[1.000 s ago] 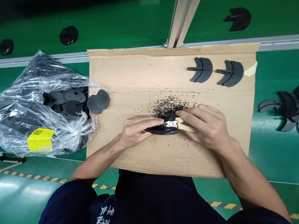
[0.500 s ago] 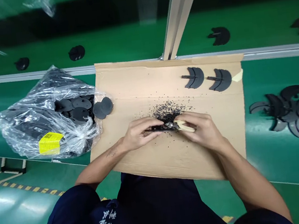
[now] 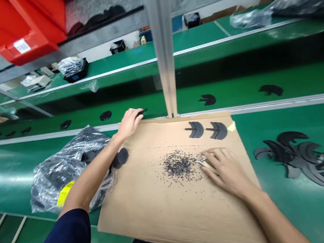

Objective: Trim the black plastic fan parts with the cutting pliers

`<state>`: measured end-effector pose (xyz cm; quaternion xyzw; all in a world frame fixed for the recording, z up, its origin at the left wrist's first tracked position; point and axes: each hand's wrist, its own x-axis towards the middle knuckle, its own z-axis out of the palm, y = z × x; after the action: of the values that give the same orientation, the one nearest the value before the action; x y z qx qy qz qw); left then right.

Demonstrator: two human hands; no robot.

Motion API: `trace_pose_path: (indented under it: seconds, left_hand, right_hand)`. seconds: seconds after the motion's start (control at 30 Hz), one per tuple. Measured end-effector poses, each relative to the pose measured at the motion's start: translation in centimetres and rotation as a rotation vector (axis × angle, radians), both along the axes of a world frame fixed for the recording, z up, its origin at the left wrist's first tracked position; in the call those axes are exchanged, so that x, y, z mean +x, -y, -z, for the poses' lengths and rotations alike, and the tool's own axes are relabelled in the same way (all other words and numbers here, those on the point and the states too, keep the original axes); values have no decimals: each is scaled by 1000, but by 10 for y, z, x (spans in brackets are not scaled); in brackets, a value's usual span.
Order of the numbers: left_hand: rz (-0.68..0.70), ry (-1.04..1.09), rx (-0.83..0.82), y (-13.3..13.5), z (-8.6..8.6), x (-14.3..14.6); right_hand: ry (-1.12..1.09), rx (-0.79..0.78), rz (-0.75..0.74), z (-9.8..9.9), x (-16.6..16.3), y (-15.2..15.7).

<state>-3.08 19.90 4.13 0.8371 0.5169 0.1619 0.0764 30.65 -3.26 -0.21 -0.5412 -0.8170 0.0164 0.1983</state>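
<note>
My left hand (image 3: 130, 123) reaches out over the far edge of the cardboard, its fingers closed on a thin black plastic part (image 3: 141, 112). On the right side of the cardboard sheet (image 3: 162, 213), my right hand (image 3: 224, 169) is wrapped round a pair of nippers (image 3: 201, 160) with metal jaws and pale handles. The jaws lie beside a scatter of tiny black bits (image 3: 179, 165). Two black curved parts (image 3: 195, 129) with stems rest near the sheet's far right corner. Some round black discs (image 3: 121, 156) lie by my left forearm.
A clear plastic bag (image 3: 58, 171) of black discs stands left, partly behind my forearm. Loose black curved parts (image 3: 300, 151) are heaped at the right. Beyond the metal rail (image 3: 267, 106), black parts sit spaced along a green belt (image 3: 234, 84). A metal post (image 3: 164, 49) rises at centre.
My left hand has left the middle, going forward and left with the black part. The right hand has shifted slightly right with the nippers. The view has tilted up, showing shelves and a red bin.
</note>
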Motion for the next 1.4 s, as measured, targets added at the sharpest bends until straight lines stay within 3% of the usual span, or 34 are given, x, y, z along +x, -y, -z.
trace_pose_path:
  seconds: [0.07,0.17,0.3,0.4,0.5,0.6,0.67,0.77,0.87,0.97,1.1,1.23,1.33,1.4]
  left_hand:
    - [-46,-92,-16,-31,-3,8]
    - [-65,-184,-67,-56,-3,19]
    - [-115,-361,-158,-63,-6,29]
    - [-50,-476,-210,-54,-18,39]
    - [212,-538,-350,-32,-36,60]
    - [683,-457,-552,-4,-48,106]
    - [809,-371,-502,8,-47,149]
    - [625,-355,-210,9,-33,219]
    - [453,-303,-112,-3,-13,272]
    - [324,-261,-88,-11,0,296]
    - [321,-171,-54,-5,-4,291]
    - [406,-62,-26,26,-18,252]
    - [614,90,-93,73,-15,205]
    - [779,199,-187,108,-6,172]
  right_hand:
    - [-1,-29,20,-3,0,4]
    - [-6,-69,50,-6,1,12]
    - [-22,-83,74,-5,1,20]
    - [-42,-87,91,-2,1,22]
    - [-56,-97,108,-1,0,22]
    - [-62,-100,122,-1,-1,22]
    - [-69,-95,124,0,-1,22]
    - [-80,-69,124,3,0,22]
    - [-86,-33,129,8,2,22]
    - [-102,4,128,12,4,21]
    - [-172,101,150,16,6,17]
    - [-259,312,268,12,10,13]
    - [-341,423,240,7,8,10]
    - [-383,377,100,5,2,8]
